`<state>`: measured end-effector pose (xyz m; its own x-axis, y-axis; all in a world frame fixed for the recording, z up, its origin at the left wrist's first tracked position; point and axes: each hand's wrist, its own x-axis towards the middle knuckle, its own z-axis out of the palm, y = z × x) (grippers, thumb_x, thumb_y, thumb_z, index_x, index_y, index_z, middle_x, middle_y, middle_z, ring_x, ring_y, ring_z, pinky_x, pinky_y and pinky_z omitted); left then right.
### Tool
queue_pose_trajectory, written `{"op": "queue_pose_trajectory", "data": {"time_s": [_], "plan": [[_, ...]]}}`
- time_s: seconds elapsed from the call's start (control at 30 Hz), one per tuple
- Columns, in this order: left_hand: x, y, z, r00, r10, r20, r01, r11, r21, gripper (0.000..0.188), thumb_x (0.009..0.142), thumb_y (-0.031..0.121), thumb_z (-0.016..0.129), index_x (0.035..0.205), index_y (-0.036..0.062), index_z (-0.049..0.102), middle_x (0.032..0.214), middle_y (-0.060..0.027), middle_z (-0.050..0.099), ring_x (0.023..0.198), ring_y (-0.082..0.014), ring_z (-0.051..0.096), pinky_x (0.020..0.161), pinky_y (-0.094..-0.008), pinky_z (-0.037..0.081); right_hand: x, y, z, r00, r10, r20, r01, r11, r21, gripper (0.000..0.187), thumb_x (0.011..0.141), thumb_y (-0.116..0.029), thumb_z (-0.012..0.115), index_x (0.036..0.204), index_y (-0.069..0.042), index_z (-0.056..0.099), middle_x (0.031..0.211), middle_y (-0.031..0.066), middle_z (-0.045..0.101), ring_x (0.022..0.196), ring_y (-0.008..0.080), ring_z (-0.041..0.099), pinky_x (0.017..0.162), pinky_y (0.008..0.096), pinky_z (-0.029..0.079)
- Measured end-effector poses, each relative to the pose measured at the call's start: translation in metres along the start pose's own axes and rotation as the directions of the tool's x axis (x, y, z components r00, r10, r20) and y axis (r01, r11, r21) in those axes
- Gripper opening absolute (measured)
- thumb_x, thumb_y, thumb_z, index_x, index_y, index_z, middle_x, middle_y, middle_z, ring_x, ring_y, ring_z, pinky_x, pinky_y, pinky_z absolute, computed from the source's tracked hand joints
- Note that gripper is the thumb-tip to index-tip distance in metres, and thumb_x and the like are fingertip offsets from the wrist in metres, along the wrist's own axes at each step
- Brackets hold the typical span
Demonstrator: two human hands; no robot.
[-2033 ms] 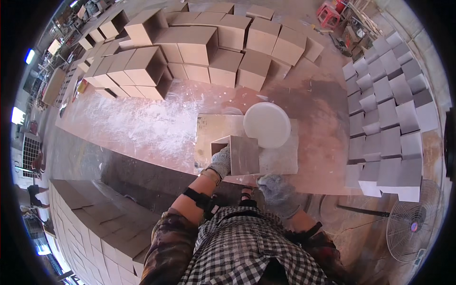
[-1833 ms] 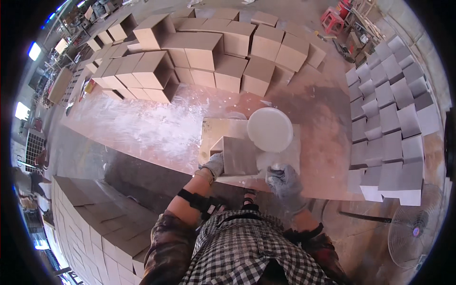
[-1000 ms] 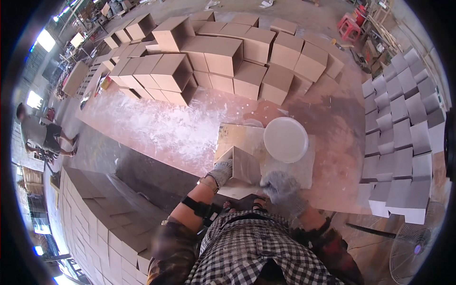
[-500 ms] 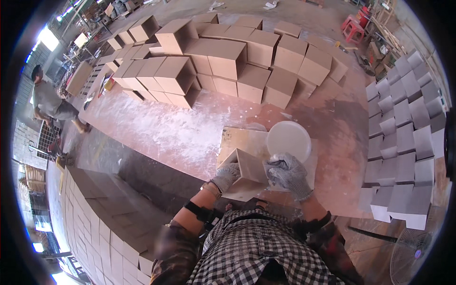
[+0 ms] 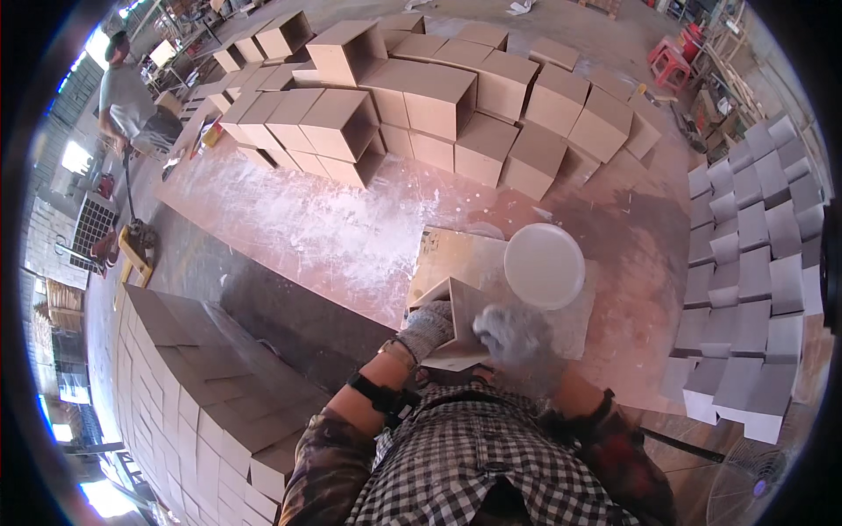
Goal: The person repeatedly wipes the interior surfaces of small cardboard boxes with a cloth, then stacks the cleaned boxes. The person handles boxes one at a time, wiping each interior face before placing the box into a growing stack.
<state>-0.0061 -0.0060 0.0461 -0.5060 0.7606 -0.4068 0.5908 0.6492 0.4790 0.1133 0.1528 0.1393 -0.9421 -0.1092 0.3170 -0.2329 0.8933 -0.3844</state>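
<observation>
A brown open-ended box [image 5: 467,317] stands tilted in front of me at the near edge of the table. My left hand [image 5: 430,328], in a grey knit glove, reaches into its open side and holds it, the fingers partly hidden by the walls. My right hand [image 5: 516,337], gloved too, is at the box's right side. It is smeared by motion, and its fingers cannot be made out. Just beyond lies a round white lid or dish [image 5: 544,266], beside a wooden board [image 5: 441,261] under the box.
Brown boxes [image 5: 438,96] are stacked along the table's far side. Grey-white boxes [image 5: 754,272] form a stack at right, above a fan [image 5: 745,482]. More boxes [image 5: 202,394] rise at lower left. White powder covers the reddish tabletop [image 5: 324,210]. A person [image 5: 132,96] stands far left with a yellow pallet jack [image 5: 136,250].
My right hand has moved slightly left and down along the box and is now blurred. The view has shifted a little. The person at far left has moved to beside a pallet jack.
</observation>
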Motion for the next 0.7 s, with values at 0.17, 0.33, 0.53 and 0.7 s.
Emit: {"op": "queue_pose_trajectory", "data": {"time_s": [0.17,0.33,0.53,0.7], "plan": [[0.002,-0.015,0.008,0.998,-0.007,-0.057,-0.015,0.926,-0.378,0.035,0.090,0.030,0.051,0.120,0.0134,0.061,0.115,-0.0087,0.064,0.110,-0.0245,0.059,0.091,-0.0367,0.046,-0.016,0.004,-0.023,0.999,-0.025,0.038,0.002,0.866,0.499,0.013,0.076,-0.005,0.068,0.088,-0.007,0.061,0.086,0.0080,0.064,0.076,0.0264,0.062,0.069,0.0351,0.050],[0.007,-0.031,0.025,0.996,-0.012,-0.085,-0.003,0.985,-0.171,0.034,0.091,0.031,0.050,0.119,0.0140,0.061,0.115,-0.0077,0.064,0.110,-0.0233,0.058,0.093,-0.0350,0.045,0.020,0.046,0.004,0.903,0.420,-0.090,-0.305,0.775,0.554,0.015,0.075,-0.008,0.071,0.086,-0.007,0.062,0.087,0.0077,0.064,0.078,0.0280,0.063,0.071,0.0370,0.051],[0.008,-0.033,0.034,0.979,0.112,-0.169,-0.146,0.967,-0.207,0.032,0.090,0.028,0.051,0.115,0.0118,0.062,0.113,-0.0100,0.064,0.108,-0.0237,0.060,0.091,-0.0360,0.046,0.050,0.048,0.053,0.958,0.001,-0.288,0.021,0.997,0.074,0.012,0.080,-0.020,0.066,0.086,-0.010,0.062,0.084,0.0085,0.062,0.077,0.0293,0.060,0.069,0.0407,0.049],[0.022,-0.038,0.057,0.992,0.021,-0.125,-0.033,0.995,-0.098,0.032,0.089,0.027,0.052,0.113,0.0093,0.063,0.110,-0.0135,0.065,0.103,-0.0255,0.062,0.087,-0.0377,0.049,0.052,0.015,0.044,0.993,0.041,-0.108,-0.039,0.999,0.021,0.009,0.080,-0.020,0.064,0.086,-0.013,0.063,0.084,0.0051,0.061,0.078,0.0263,0.060,0.070,0.0399,0.048]]}}
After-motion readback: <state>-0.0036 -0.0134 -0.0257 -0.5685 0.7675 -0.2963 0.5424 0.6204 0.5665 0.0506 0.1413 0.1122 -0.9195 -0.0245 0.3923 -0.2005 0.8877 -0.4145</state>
